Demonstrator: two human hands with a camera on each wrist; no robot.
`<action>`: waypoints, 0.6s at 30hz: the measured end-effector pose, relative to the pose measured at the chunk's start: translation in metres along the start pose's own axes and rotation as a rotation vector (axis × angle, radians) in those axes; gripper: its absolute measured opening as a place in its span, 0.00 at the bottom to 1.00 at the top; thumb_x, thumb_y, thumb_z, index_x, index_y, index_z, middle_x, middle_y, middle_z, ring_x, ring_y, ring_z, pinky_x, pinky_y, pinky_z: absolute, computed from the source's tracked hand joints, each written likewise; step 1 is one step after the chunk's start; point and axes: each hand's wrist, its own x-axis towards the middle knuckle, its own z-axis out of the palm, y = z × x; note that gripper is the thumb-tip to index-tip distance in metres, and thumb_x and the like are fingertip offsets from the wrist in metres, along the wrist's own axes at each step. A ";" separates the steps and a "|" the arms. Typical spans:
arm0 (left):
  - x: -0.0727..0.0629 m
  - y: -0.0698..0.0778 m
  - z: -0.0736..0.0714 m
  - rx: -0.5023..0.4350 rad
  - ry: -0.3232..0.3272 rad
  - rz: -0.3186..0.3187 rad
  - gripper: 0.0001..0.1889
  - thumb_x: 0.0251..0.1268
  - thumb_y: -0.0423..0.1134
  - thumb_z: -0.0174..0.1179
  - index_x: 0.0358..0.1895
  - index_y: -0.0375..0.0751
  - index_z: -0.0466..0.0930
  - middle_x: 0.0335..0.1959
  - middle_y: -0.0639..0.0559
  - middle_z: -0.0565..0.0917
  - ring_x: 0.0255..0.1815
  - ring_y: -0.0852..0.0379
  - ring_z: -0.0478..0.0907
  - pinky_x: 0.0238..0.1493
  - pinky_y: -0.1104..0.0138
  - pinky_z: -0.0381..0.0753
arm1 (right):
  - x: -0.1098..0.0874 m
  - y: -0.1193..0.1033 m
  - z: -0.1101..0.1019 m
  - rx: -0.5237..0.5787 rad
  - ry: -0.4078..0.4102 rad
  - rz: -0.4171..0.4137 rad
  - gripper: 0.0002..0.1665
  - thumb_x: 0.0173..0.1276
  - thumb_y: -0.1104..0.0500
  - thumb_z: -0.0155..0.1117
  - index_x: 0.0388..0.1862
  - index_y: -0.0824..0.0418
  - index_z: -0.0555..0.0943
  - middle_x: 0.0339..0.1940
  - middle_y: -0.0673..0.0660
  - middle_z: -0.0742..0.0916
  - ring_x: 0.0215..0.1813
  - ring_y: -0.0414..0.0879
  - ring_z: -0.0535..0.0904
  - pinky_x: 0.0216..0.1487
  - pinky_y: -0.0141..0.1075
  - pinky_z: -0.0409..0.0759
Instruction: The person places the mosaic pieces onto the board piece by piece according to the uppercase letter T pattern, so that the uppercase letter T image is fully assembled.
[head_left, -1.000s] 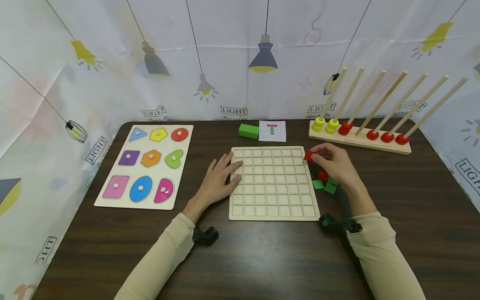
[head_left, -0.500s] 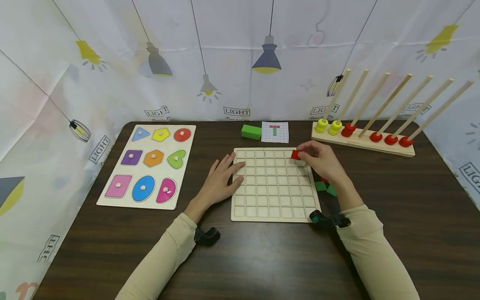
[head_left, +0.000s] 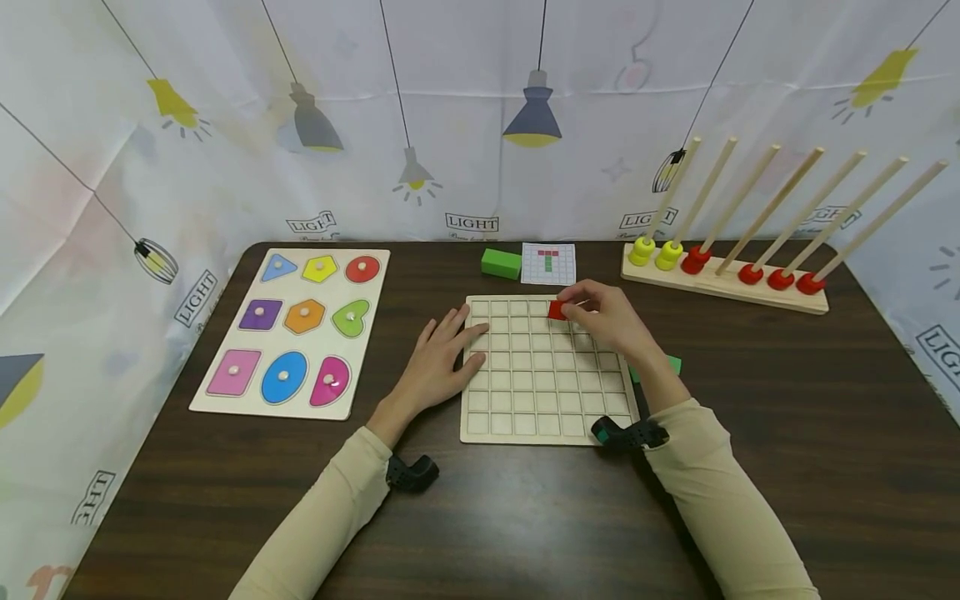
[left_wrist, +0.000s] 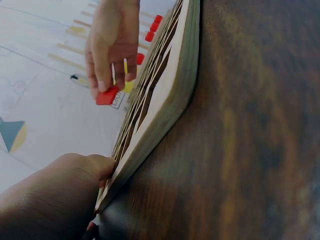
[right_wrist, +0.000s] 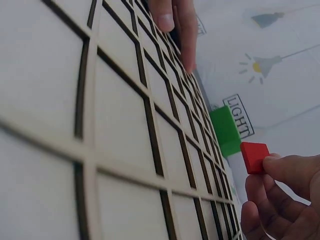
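My right hand pinches a red square tile between thumb and fingertips, above the far rows of a wooden grid board. In the right wrist view the tile is held up clear of the grid. My left hand lies spread on the board's left edge, thumb and index fingertip over the border cells. In the left wrist view the left thumb rests at the board's rim. Green tiles show partly behind the right wrist; the other loose tiles there are hidden.
Behind the board lie a green block and a pattern card with a red and green T. A shape puzzle board is at left. At back right stands a wooden peg rack with tall rods and coloured rings.
My right hand has carried the red tile leftward from beside the board's right edge to over its far rows. The left hand has stayed on the board's left edge.
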 end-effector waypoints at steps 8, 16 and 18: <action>0.000 -0.001 0.001 0.003 0.004 -0.002 0.25 0.71 0.52 0.48 0.69 0.55 0.66 0.76 0.44 0.55 0.77 0.46 0.50 0.74 0.45 0.44 | 0.008 -0.013 0.014 0.027 -0.050 -0.021 0.13 0.69 0.61 0.58 0.50 0.63 0.78 0.49 0.62 0.83 0.47 0.54 0.80 0.44 0.35 0.77; 0.000 -0.002 0.001 0.014 -0.005 -0.015 0.25 0.71 0.54 0.47 0.69 0.55 0.66 0.76 0.45 0.55 0.77 0.46 0.50 0.74 0.45 0.44 | 0.019 -0.018 0.032 -0.016 -0.056 0.014 0.11 0.67 0.60 0.59 0.47 0.60 0.79 0.46 0.60 0.84 0.47 0.53 0.80 0.47 0.41 0.78; 0.000 -0.002 0.001 0.016 -0.005 -0.015 0.25 0.71 0.54 0.46 0.69 0.55 0.66 0.76 0.45 0.55 0.77 0.46 0.50 0.74 0.45 0.45 | 0.021 -0.019 0.036 -0.025 -0.054 0.012 0.10 0.67 0.60 0.60 0.46 0.60 0.80 0.45 0.59 0.84 0.45 0.52 0.81 0.47 0.41 0.78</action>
